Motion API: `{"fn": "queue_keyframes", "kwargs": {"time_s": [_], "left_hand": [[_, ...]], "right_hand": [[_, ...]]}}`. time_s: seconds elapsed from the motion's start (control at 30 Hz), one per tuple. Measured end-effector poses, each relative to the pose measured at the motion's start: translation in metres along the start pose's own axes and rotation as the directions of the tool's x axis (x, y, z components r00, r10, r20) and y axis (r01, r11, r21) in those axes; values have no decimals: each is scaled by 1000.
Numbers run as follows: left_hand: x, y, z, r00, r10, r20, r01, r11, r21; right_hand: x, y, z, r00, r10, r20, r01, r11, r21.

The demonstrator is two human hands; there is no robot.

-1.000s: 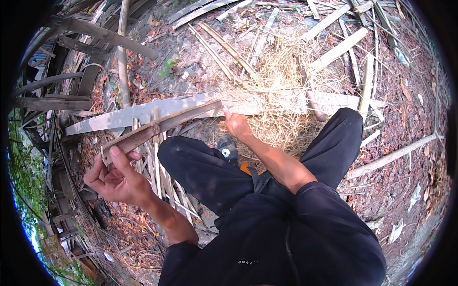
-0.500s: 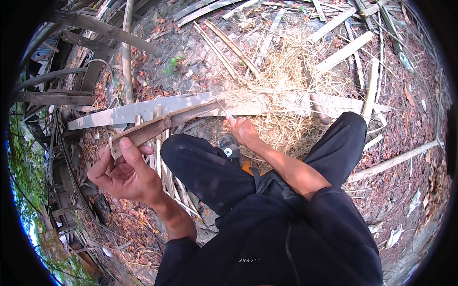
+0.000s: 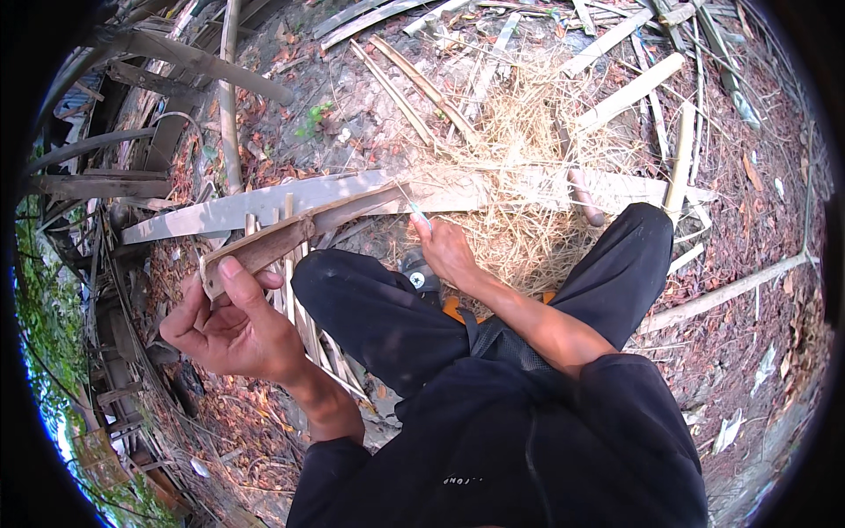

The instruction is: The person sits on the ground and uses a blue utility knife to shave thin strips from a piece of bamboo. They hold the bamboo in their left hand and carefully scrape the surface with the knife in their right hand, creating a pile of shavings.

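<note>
Fingers of the left hand curl around the near end of a brown bamboo strip, thumb laid along its top — a closed grip. That strip runs up and right to the right hand, which pinches a thin blade against it, or so it seems; the tool is small and hard to read. Both hands sit above the person's black-trousered knees. Beyond lies a long grey plank, then a heap of dry straw and scattered bamboo slats on leaf-strewn ground.
</note>
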State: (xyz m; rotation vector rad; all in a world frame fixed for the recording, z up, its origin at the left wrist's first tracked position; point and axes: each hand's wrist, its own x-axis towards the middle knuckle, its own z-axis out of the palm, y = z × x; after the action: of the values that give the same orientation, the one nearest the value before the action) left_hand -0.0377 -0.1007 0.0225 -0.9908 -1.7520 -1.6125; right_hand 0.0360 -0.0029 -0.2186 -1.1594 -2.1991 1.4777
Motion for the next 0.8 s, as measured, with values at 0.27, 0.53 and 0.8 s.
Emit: {"fn": "queue_keyframes", "kwargs": {"time_s": [0.27, 0.53, 0.8], "left_hand": [[-4, -16, 2, 997, -21, 70, 18, 999, 36], [-6, -27, 13, 999, -7, 32, 7, 1000, 15], [-5, -11, 9, 1000, -9, 22, 7, 997, 79]], "right_hand": [[29, 60, 41, 973, -229, 31, 219, 870, -441], [77, 92, 58, 981, -189, 44, 189, 882, -431], [55, 78, 56, 872, -489, -39, 423, 789, -446]]}}
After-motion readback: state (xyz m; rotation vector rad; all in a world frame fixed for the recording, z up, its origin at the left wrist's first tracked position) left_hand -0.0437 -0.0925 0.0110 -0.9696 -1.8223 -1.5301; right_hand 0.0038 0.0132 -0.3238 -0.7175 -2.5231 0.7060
